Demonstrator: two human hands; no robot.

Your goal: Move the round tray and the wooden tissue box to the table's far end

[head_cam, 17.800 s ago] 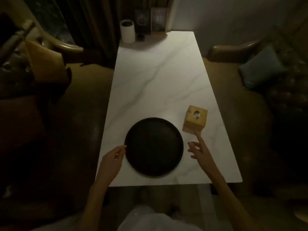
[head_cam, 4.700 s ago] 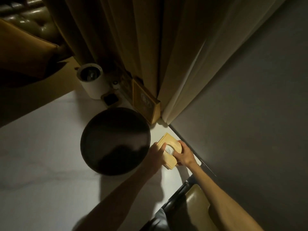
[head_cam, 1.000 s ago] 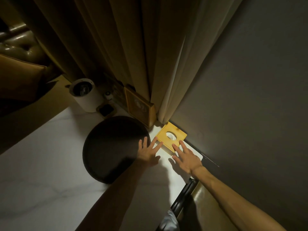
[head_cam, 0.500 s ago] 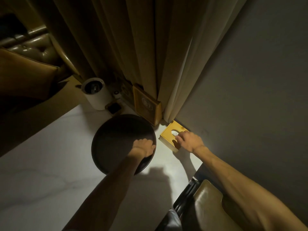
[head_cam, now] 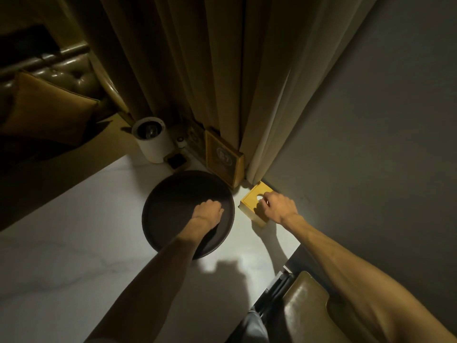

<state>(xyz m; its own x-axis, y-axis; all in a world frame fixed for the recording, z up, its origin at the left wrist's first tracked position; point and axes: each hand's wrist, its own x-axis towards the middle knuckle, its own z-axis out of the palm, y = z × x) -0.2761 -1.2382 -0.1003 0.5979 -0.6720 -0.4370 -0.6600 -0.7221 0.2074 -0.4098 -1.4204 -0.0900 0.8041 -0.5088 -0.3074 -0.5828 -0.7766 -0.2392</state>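
The round dark tray (head_cam: 173,201) lies flat on the white marble table (head_cam: 74,256) at its far end, near the curtain. My left hand (head_cam: 208,212) is curled into a fist and rests inside the tray near its right rim. The wooden tissue box (head_cam: 251,200), yellow with an oval hole on top, stands right of the tray in the table's corner by the wall. My right hand (head_cam: 277,206) lies over the box's near right part with its fingers curled on the top. A narrow strip of table separates tray and box.
A white cylinder (head_cam: 152,139), a small dark square item (head_cam: 176,159) and a framed wooden sign (head_cam: 221,160) stand behind the tray against the curtain (head_cam: 197,70). A grey wall is to the right. Leather seats are at the left (head_cam: 49,78) and bottom right (head_cam: 306,308).
A second ago both hands were open with fingers spread beside the box. The left hand has since closed into a fist on the tray, and the right hand has closed on the box.
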